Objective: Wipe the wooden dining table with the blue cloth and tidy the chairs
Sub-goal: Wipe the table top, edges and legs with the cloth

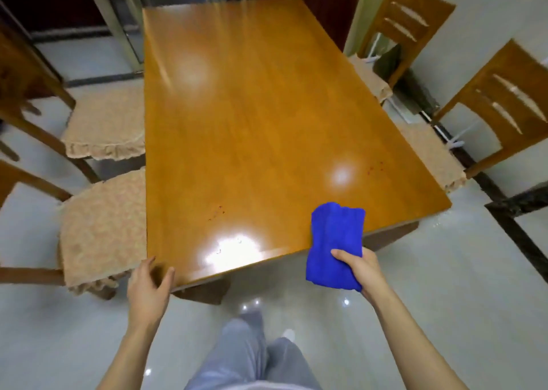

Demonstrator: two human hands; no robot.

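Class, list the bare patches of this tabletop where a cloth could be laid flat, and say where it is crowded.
The wooden table is bare across its middle and far end, between the cushioned chairs on both long sides. Only the near edge is crowded: the left hand at the near-left corner, the blue cloth in the right hand overlapping near-right.

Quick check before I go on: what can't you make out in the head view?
All head view.
- Reddish specks on the glossy wooden dining table: too small to identify.
- Left hand: motion blur hides whether it touches the table corner.
- Right hand: fingers hidden under the folded blue cloth.
- Near left cushioned wooden chair: backrest cut off by the left edge.
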